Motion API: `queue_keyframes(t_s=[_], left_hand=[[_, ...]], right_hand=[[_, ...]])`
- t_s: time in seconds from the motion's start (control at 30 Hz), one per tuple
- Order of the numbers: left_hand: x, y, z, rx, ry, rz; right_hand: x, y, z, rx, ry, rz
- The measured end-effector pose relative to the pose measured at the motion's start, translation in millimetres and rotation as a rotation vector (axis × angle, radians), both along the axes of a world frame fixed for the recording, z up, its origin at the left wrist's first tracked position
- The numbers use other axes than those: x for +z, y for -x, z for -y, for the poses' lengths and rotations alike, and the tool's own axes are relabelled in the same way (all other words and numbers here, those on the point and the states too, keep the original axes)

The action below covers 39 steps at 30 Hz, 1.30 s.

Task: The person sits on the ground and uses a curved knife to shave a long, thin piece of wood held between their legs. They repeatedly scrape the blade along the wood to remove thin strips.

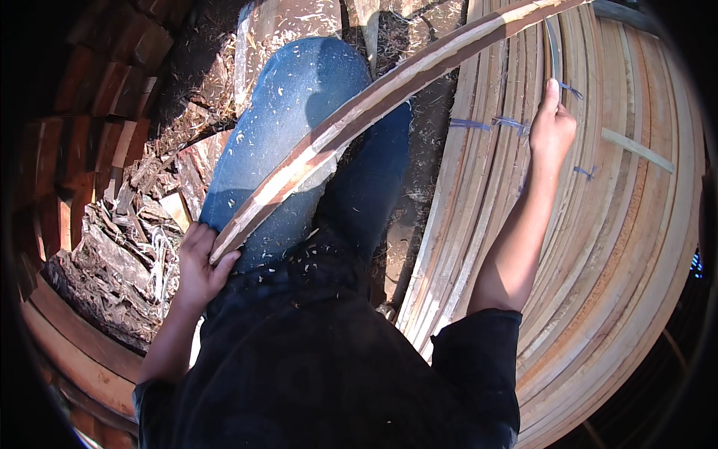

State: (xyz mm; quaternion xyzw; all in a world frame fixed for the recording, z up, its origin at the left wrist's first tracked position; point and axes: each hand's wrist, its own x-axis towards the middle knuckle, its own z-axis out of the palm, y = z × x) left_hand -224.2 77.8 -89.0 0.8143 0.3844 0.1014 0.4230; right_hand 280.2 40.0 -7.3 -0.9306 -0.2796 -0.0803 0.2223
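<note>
A long wooden strip (359, 112) with dark bark along one side slants across my lap, from near my left hip up to the far right. Its near end rests in my left hand (199, 260), with the fingers closed around it and the thumb along the edge. My right hand (552, 129) is raised over the stacked boards, its fist wrapped round a tool with a thin, slightly curved blade (553, 46). The blade points away from me, and its far end comes close to the strip. The tool's handle is hidden inside my fist.
Bundled long boards (598, 247), tied with purplish bands (511, 124), fill the right side. Bark scraps and shavings (123, 254) lie heaped at the left, beside stacked wood pieces (112, 105). My jeans-clad leg (299, 90) lies under the strip, sprinkled with chips.
</note>
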Motion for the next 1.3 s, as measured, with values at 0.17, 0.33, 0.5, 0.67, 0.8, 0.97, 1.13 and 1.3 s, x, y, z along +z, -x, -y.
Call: queue_keyframes(t_s=[0.17,0.33,0.5,0.67,0.8,0.97,1.13,1.3], left_hand=[[-4.0,-0.6,1.1,0.002,-0.01,0.065],[-4.3,0.3,-0.1,-0.004,0.011,0.046],[1.4,-1.8,0.0,0.016,0.006,0.016],[-4.9,3.5,0.9,0.027,-0.058,0.043],[3.5,-2.8,2.1,0.022,-0.059,-0.002],[11.1,-1.3,5.0,0.029,-0.138,-0.022],[25.0,-9.4,4.8,0.115,-0.308,-0.037],[23.0,-16.5,-2.0,0.129,-0.352,-0.026]], right_hand=[[5.9,50.4,17.2,0.214,-0.033,-0.109],[-3.7,106.2,5.1,0.354,0.094,-0.151],[-20.6,33.9,-13.5,0.142,0.018,-0.082],[-18.9,-59.7,67.6,-0.232,-0.107,-0.268],[-45.1,14.2,93.3,-0.057,-0.121,-0.399],[-45.4,128.9,72.3,0.123,-0.237,-0.527],[-24.2,168.3,53.2,0.313,-0.245,-0.6],[-7.5,171.2,39.4,0.34,0.057,-0.4]])
